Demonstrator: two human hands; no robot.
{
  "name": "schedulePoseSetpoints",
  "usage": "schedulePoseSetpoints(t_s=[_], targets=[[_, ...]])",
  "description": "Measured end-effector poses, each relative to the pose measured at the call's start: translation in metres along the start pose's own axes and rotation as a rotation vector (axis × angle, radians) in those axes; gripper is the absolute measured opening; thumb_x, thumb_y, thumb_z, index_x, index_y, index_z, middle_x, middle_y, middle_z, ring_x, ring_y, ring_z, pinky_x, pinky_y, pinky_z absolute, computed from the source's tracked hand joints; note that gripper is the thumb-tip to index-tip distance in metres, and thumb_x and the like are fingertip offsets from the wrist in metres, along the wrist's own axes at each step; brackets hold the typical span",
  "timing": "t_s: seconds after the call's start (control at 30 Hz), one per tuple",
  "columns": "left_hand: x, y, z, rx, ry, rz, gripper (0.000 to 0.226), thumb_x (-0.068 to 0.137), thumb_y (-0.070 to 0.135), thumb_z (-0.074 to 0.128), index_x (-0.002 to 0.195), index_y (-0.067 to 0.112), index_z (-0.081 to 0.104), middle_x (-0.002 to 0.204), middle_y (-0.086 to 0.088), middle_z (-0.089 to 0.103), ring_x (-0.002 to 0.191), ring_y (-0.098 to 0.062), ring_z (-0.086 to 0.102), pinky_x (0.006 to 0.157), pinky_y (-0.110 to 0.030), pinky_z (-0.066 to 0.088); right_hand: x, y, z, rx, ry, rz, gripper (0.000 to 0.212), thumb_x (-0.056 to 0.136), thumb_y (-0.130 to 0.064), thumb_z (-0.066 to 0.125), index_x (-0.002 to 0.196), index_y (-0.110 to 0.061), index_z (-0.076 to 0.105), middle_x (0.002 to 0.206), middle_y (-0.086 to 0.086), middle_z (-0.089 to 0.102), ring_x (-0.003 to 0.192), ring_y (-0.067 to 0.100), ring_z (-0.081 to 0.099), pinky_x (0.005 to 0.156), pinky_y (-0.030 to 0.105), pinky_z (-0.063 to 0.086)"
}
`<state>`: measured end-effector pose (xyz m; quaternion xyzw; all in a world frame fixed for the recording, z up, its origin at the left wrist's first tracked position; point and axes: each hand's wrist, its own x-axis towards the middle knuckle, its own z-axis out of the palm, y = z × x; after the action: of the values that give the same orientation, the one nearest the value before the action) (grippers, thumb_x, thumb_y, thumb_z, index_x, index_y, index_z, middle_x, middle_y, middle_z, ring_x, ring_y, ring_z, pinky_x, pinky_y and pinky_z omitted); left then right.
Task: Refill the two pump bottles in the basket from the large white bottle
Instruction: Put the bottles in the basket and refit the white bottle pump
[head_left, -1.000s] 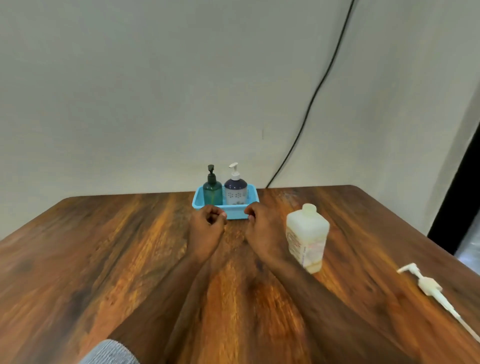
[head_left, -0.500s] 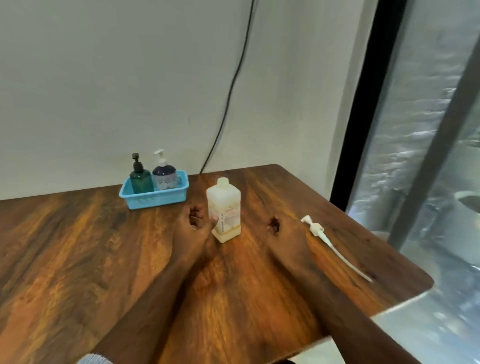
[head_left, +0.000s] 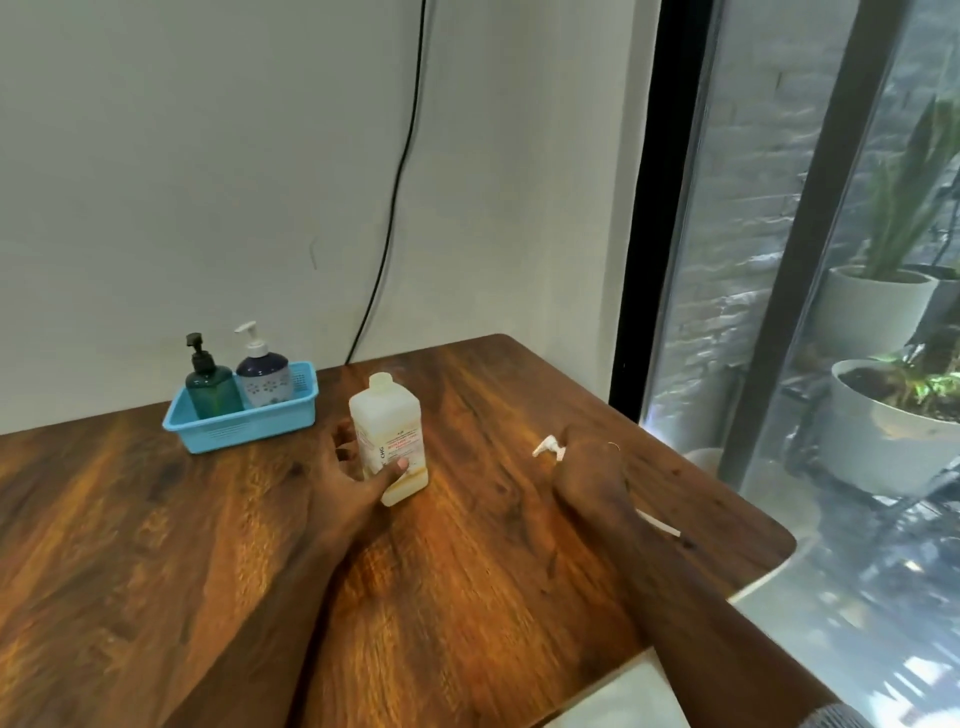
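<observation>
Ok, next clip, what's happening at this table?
A person is getting set to refill soap dispensers. The left hand grips the large white bottle, which stands upright and capless on the wooden table. The right hand lies over a loose white pump; whether it grips it cannot be told. The two pump bottles sit untouched in the blue basket.
</observation>
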<state>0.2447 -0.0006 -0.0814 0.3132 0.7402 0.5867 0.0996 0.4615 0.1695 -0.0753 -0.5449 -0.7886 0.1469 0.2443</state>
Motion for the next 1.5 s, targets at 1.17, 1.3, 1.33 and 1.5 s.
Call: schedulePoseSetpoints(t_s=[1.17, 1.3, 1.33, 1.5], targets=[[0.03, -0.012, -0.052, 0.116, 0.217, 0.054, 0.071, 0.084, 0.015, 0.08, 0.145, 0.023, 0.045, 0.145, 0.001, 0.052, 0.135, -0.02, 0.049, 0.1, -0.029, 0.043, 0.029, -0.171, -0.004, 2.015, 0.138, -0.111, 0.025, 0.086, 0.0, 0.072, 0.107, -0.007, 0.06, 0.095, 0.013, 0.073, 0.087, 0.026, 0.07, 0.074, 0.04, 0.057], [0.033, -0.016, -0.05, 0.085, 0.203, 0.078, 0.069, 0.084, 0.015, 0.08, 0.143, 0.028, 0.046, 0.141, 0.005, 0.054, 0.131, -0.013, 0.05, 0.089, -0.019, 0.042, 0.026, -0.178, 0.006, 1.888, 0.088, -0.144, 0.027, 0.083, 0.0, 0.075, 0.106, -0.008, 0.062, 0.104, 0.02, 0.072, 0.094, 0.034, 0.069, 0.075, 0.042, 0.058], [0.033, -0.018, -0.049, 0.09, 0.181, 0.082, 0.07, 0.084, 0.017, 0.081, 0.144, 0.029, 0.046, 0.142, 0.006, 0.054, 0.132, -0.014, 0.05, 0.089, -0.018, 0.042, 0.025, -0.179, 0.01, 1.826, 0.073, -0.154, 0.028, 0.082, 0.0, 0.076, 0.105, -0.009, 0.063, 0.107, 0.02, 0.071, 0.095, 0.034, 0.069, 0.074, 0.041, 0.058], [0.031, -0.024, -0.043, 0.019, 0.094, 0.118, 0.081, 0.072, 0.033, 0.088, 0.141, 0.039, 0.047, 0.136, 0.019, 0.052, 0.126, 0.0, 0.048, 0.102, -0.034, 0.049, 0.018, -0.186, 0.036, 1.478, -0.073, -0.322, 0.03, 0.077, -0.006, 0.082, 0.098, -0.021, 0.066, 0.102, 0.008, 0.074, 0.096, 0.027, 0.072, 0.079, 0.045, 0.06]])
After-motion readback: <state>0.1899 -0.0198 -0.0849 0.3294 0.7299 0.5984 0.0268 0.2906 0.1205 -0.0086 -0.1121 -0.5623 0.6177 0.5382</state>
